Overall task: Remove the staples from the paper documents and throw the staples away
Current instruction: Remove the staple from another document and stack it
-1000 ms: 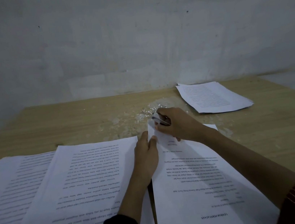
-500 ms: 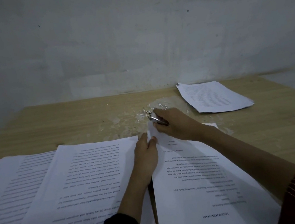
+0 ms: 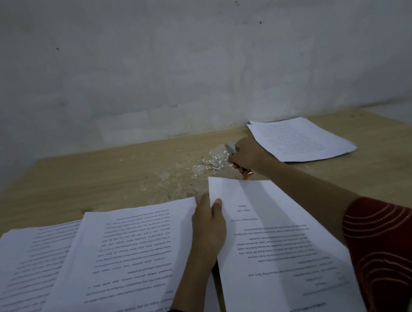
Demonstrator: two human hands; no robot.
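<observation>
The right hand (image 3: 247, 156) has left the paper's corner and now sits beside the small heap of bent, glinting staples (image 3: 208, 163), fingers curled round a staple remover (image 3: 231, 148) with a metal tip and an orange end. The left hand (image 3: 209, 221) pinches the lifted edge of the near document (image 3: 277, 238). Four lots of white printed paper lie on the scuffed wooden surface (image 3: 96, 176): this one, a second document (image 3: 124, 260) beside it, a left stack (image 3: 17, 274), and far sheets (image 3: 300, 140).

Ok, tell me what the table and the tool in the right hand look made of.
The table looks like light wood or wood-grain laminate, matte, with streaks. The tool in the right hand: tip seems bare metal, glinting grey; lower end orange, material unclear.
</observation>
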